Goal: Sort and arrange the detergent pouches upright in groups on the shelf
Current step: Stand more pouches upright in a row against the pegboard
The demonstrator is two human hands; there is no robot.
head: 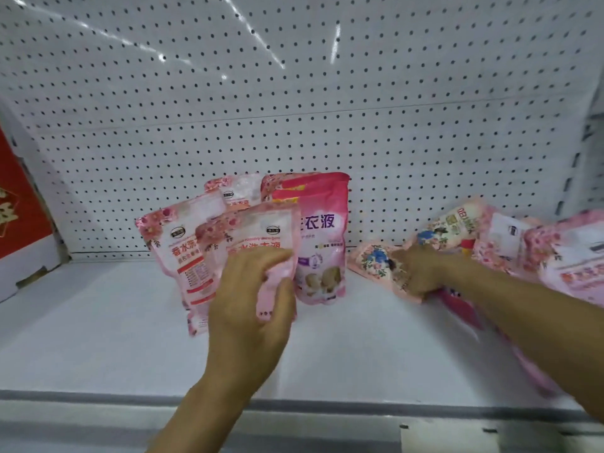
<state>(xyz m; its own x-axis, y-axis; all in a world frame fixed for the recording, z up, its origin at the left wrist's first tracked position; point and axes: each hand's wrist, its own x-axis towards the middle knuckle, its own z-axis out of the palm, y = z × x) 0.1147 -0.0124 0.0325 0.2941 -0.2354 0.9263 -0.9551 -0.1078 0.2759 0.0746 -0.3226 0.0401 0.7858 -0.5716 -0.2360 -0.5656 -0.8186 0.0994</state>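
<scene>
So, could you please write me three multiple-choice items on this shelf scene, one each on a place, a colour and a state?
1. Where does the red box stand?
A. at the left end of the shelf
B. at the right end
C. behind the upright pouches

2. What colour is the large lettering on the deep pink pouch?
A. green
B. purple
C. black

3. What is the left hand doing?
A. resting flat on the shelf
B. hanging clear of everything
C. gripping the floral pouch

Answers: 1 A, the box sits at the left edge of the view. 2 B, the characters are purple. 3 C, its fingers and thumb close on the pouch's lower part, while the right hand grips a flat-lying pouch.
</scene>
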